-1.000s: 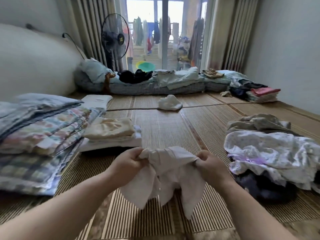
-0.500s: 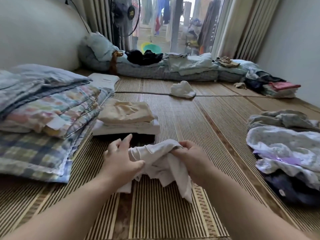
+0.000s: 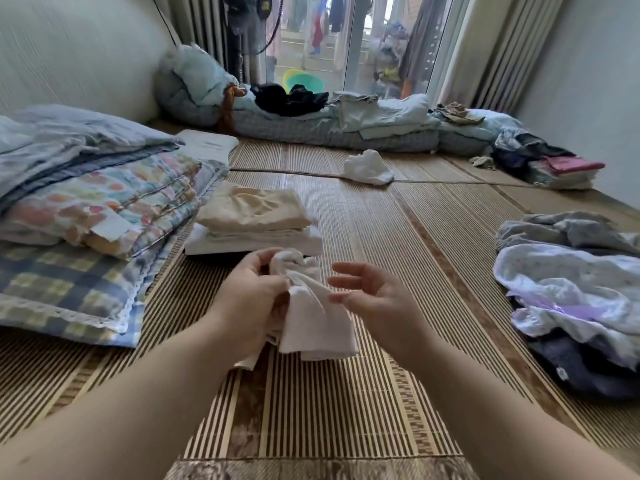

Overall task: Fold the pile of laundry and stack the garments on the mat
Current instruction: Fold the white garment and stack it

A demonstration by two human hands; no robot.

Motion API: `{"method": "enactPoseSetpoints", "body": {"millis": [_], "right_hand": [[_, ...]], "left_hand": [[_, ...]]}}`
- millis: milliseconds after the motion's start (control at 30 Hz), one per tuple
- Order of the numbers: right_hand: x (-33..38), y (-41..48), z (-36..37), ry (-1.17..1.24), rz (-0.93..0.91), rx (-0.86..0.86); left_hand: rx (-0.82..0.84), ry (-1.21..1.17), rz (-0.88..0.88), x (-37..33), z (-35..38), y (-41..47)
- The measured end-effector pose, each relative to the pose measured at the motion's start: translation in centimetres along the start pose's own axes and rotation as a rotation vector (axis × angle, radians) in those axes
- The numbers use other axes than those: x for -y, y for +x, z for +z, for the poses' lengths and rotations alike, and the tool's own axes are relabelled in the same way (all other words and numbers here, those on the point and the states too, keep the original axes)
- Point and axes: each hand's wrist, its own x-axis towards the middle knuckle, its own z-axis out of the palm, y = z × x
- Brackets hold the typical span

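My left hand point(image 3: 252, 299) grips a small white garment point(image 3: 311, 317), bunched at the top and hanging down over the striped bamboo mat point(image 3: 381, 237). My right hand point(image 3: 370, 296) hovers just right of the cloth, fingers spread and relaxed, holding nothing. Just beyond the hands stands a short stack of folded garments point(image 3: 256, 223), cream on top, white under it. At the right lies the unfolded laundry pile point(image 3: 575, 292), white floral, grey and dark pieces tangled together.
Folded quilts and a checked pillow point(image 3: 86, 216) fill the left side. A crumpled white cloth point(image 3: 369, 168) lies further out on the mat. Bedding rolls point(image 3: 329, 126) line the far edge by the window, and another small folded stack point(image 3: 564, 171) sits at far right.
My right hand has let go of the white garment and opened beside it. My left hand has gathered the cloth into its grip. The view has tilted further down and left.
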Motion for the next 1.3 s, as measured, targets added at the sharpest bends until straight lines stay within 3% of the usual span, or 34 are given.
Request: {"method": "enactPoseSetpoints", "body": {"millis": [67, 133, 333, 400, 500, 533, 600, 700, 800, 1033, 1167, 1300], "right_hand": [[-1.5, -1.1, 0.2, -0.4, -0.077, 0.07], [-2.9, -1.7, 1.5, -0.57, -0.078, 0.086], [-2.8, -1.2, 4.0, -0.229, -0.137, -0.167], [-1.6, -0.9, 3.3, -0.23, -0.14, -0.228], [0.6, -0.5, 1.7, -0.269, -0.122, -0.139], [1.4, -0.6, 1.1, -0.268, -0.096, -0.065], [2.5, -0.7, 0.1, -0.294, -0.048, 0.107], [3.6, -1.3, -0.9, -0.29, 0.009, 0.319], [4.0, -1.8, -1.6, -0.279, 0.012, 0.374], [3.2, -1.4, -4.5, -0.61, -0.011, 0.081], [2.2, -2.1, -5.9, -0.688, 0.029, 0.057], [2.9, -3.5, -6.5, -0.612, -0.036, -0.091]], "left_hand": [[0.019, -0.307, -0.075, -0.7, 0.1, 0.2], [0.069, -0.453, -0.114, -1.0, 0.2, -0.1], [0.075, -0.499, -0.112, -1.1, 1.3, -1.2], [0.02, -0.213, -0.054, -1.3, 0.8, -1.5], [-0.046, 0.627, 0.173, -1.3, -0.6, -1.9], [-0.027, 0.799, 0.264, -1.3, -0.8, -2.1], [0.063, 0.891, 0.411, -1.3, -1.0, -2.6], [0.2, 0.843, 0.485, -0.9, -1.0, -2.6], [0.37, 0.64, 0.446, -0.7, -1.0, -2.4], [0.214, 0.513, 0.431, -0.5, -1.3, -1.6], [0.166, 0.497, 0.449, -1.1, -1.2, -2.0], [0.082, 0.501, 0.467, -2.8, -1.2, -3.3]]}}
